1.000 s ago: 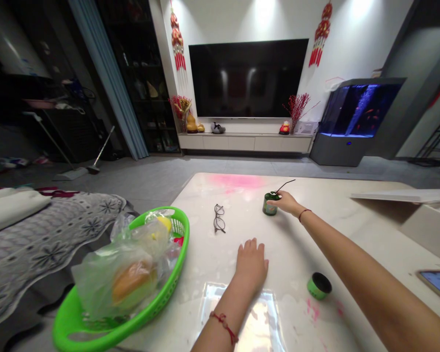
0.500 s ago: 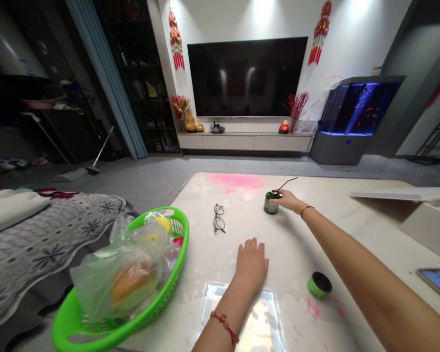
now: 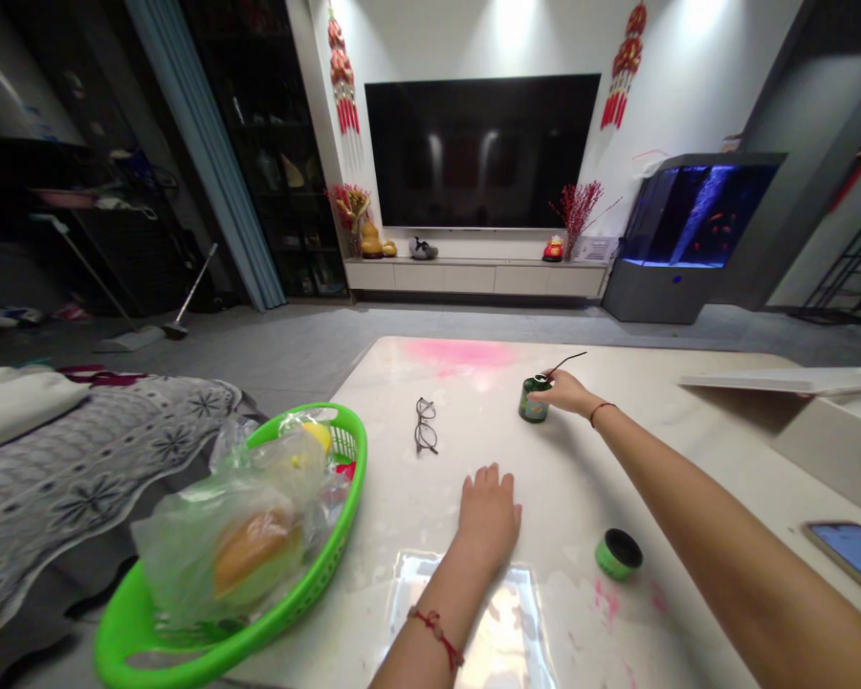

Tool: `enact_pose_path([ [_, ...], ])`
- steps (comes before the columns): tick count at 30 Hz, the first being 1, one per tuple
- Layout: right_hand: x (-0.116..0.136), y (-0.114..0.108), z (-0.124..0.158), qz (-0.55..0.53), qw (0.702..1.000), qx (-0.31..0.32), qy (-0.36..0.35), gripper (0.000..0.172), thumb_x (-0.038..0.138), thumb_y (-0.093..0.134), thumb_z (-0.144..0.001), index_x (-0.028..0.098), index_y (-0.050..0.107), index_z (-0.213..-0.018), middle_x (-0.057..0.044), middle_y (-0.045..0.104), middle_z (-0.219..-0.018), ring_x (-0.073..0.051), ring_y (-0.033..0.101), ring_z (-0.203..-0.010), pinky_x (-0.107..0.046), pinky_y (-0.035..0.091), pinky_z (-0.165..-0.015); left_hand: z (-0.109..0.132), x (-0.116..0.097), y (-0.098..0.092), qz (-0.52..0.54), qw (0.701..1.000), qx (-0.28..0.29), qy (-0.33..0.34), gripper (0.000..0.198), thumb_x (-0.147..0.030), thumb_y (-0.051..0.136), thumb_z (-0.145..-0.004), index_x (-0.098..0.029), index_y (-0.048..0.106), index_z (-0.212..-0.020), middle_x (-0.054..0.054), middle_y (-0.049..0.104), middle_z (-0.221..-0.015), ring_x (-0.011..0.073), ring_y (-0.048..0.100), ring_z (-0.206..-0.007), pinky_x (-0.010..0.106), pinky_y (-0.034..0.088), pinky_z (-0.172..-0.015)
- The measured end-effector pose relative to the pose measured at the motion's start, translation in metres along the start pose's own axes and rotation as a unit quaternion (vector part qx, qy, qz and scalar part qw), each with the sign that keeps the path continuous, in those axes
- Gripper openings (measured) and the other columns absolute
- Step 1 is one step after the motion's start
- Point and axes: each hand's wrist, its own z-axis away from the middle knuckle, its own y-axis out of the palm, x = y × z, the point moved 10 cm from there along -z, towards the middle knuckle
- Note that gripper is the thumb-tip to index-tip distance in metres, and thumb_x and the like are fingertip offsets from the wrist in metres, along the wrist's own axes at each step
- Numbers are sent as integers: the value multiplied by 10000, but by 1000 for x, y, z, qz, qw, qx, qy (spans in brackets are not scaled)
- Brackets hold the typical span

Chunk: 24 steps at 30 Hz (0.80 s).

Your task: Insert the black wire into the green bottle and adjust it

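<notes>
My right hand (image 3: pixel 568 392) is wrapped round a small dark green glass bottle (image 3: pixel 532 406) that stands upright on the white table (image 3: pixel 373 536). A thin dark bent stick or straw (image 3: pixel 570 359) rises from the bottle's mouth. Palm down, my left hand (image 3: pixel 489 512) lies flat on the tabletop with its fingers stretched out, holding nothing. A pair of glasses (image 3: pixel 426 427) lies to the left of the bottle. Nearer to me, below my right forearm, is a short green cup-like piece (image 3: pixel 618 554) with a black inside.
A green plastic basket (image 3: pixel 348 536) holding bread and plastic bags stands at the left. At the right are a phone (image 3: pixel 853 555) and a white box (image 3: pixel 832 440). A shiny clear sheet (image 3: pixel 527 622) lies under my left forearm. Pink stains mark the tabletop.
The bottle and my right hand sit very slightly further right and nearer in the view, while the surroundings shift slightly left. My left hand stays flat on the table.
</notes>
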Motion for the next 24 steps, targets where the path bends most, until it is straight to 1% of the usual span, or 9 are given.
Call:
enact_pose_path([
  [5, -1, 0, 0, 22, 1000, -10, -1, 275, 229, 681, -544, 122, 633, -793, -41, 653, -725, -173, 595, -707, -229, 426, -611, 0, -1, -1, 0, 1000, 0, 1, 378, -305, 391, -834, -165, 472, -1176, 118, 412, -1331, 257, 373, -1200, 422, 296, -1001],
  [11, 0, -4, 4, 29, 999, -22, -2, 341, 247, 685, -554, 123, 621, -865, -45, 657, -770, -167, 597, -717, -232, 431, -629, -1, -1, 2, -3, 1000, 2, 3, 378, -316, 386, -837, -168, 471, -1174, 124, 407, -1334, 259, 369, -1204, 421, 298, -998],
  [14, 0, -4, 5, 31, 999, -18, -8, 350, 260, 691, -565, 124, 622, -879, -58, 661, -798, -171, 600, -725, -238, 436, -638, -2, 0, 2, -3, 1000, 1, 3, 381, -316, 384, -837, -172, 466, -1180, 120, 406, -1336, 255, 369, -1204, 418, 292, -1002],
  [16, -2, -3, 6, 32, 999, -13, -11, 408, 291, 699, -571, 123, 616, -933, -75, 662, -858, -172, 603, -739, -243, 441, -652, -2, 0, 2, -3, 1000, 2, 0, 381, -310, 388, -835, -171, 465, -1181, 120, 406, -1337, 254, 368, -1206, 416, 292, -1003],
  [19, -7, -5, 11, 19, 1000, -11, -7, 603, 351, 707, -573, 123, 546, -1107, -117, 620, -1034, -176, 599, -810, -245, 447, -683, -2, 0, 1, -5, 1000, -1, 2, 381, -301, 392, -831, -169, 466, -1181, 123, 407, -1337, 252, 370, -1208, 416, 293, -1002],
  [20, -10, -7, 15, 15, 1000, -15, -4, 637, 364, 698, -584, 122, 519, -1145, -130, 599, -1077, -177, 594, -832, -243, 445, -686, -2, -1, 1, -7, 1000, -3, 4, 384, -300, 392, -831, -167, 466, -1183, 124, 409, -1336, 253, 373, -1207, 417, 295, -1001],
  [21, -12, -10, 19, 13, 1000, -21, -1, 626, 368, 681, -602, 117, 512, -1150, -139, 587, -1091, -174, 588, -839, -240, 441, -682, -2, -1, 0, -10, 1000, -5, 6, 387, -300, 390, -831, -164, 465, -1185, 126, 412, -1334, 254, 377, -1205, 417, 296, -999],
  [22, -14, -14, 25, 14, 999, -29, 1, 565, 362, 660, -624, 113, 532, -1115, -140, 592, -1068, -168, 582, -827, -235, 434, -671, -2, -2, 0, -13, 1000, -8, 6, 389, -295, 391, -829, -161, 466, -1186, 129, 416, -1331, 256, 380, -1203, 417, 300, -996],
  [24, -17, -22, 39, 23, 999, -45, 0, 332, 317, 618, -652, 122, 601, -920, -100, 626, -903, -146, 562, -732, -223, 407, -625, -2, -2, -1, -24, 1000, -12, 5, 386, -282, 394, -825, -159, 468, -1184, 132, 419, -1328, 257, 387, -1199, 415, 308, -987],
])
